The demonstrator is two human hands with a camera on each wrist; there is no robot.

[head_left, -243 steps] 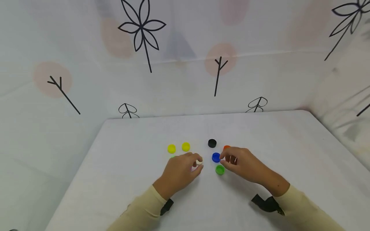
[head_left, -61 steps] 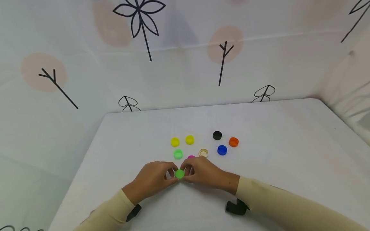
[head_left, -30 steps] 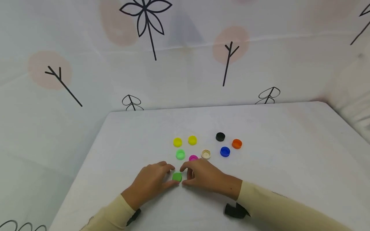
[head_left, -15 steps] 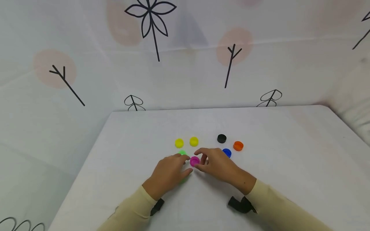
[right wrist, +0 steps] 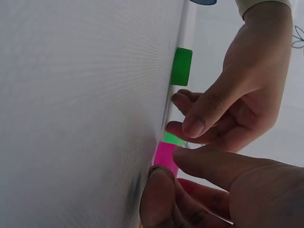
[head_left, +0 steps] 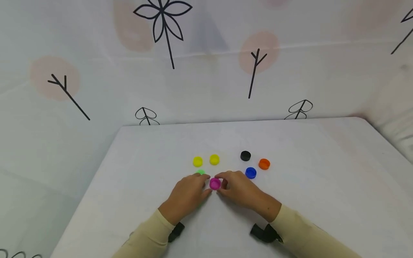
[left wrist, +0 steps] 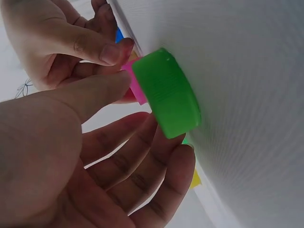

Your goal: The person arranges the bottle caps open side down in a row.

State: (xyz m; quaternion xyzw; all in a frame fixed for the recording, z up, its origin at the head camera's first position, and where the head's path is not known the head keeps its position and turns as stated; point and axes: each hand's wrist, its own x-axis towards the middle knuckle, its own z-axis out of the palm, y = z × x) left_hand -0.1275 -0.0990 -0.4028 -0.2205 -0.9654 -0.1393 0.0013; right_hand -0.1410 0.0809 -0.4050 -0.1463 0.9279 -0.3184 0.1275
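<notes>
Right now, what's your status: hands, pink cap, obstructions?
Right hand pinching pink cap. Left hand beside it, gripping nothing. Darker green cap near left hand, possible snag.

One cap [head_left: 214, 184] between hands [head_left: 186, 196], several caps [head_left: 245, 156] behind on table [head_left: 306, 161]

A pale cloth backdrop [head_left: 206, 89] hangs behind a white worktop [head_left: 322, 154] with a rounded far right corner. The cloth bears black line drawings: a many-petalled flower [head_left: 162, 10], bare twigs over peach discs [head_left: 40, 84] and leafy sprigs [head_left: 146, 115] near the worktop's far edge. A faint grey-blue triangle [head_left: 209, 36] shows too. Soft light casts diffuse shadows; creases cross the right side.
</notes>
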